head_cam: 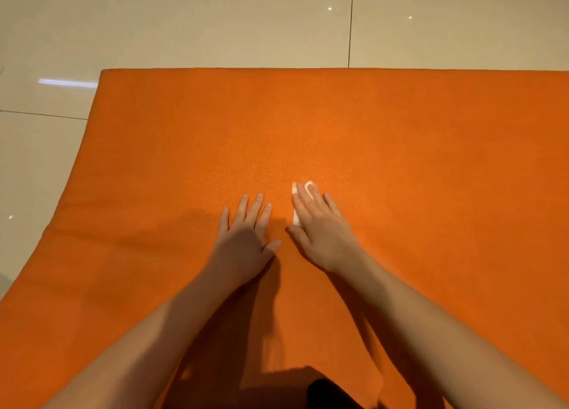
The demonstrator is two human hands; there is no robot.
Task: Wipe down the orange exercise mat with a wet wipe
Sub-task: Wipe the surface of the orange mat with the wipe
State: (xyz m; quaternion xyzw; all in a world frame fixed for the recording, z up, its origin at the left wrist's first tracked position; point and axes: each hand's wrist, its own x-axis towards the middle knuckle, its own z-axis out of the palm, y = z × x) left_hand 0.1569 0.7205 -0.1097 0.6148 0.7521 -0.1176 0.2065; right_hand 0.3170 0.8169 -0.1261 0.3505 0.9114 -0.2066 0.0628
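Orange mat is filling the frame's middle; my right hand is pressing a white wipe flat at centre, fingers straight, while my left hand is resting spread beside it.

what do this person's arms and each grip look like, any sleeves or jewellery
The left forearm and right forearm are bare to the frame edge, no sleeves showing. The left grip and right grip are bare hands: no gloves, rings, watch or wristbands visible. Nails look short and unpainted.
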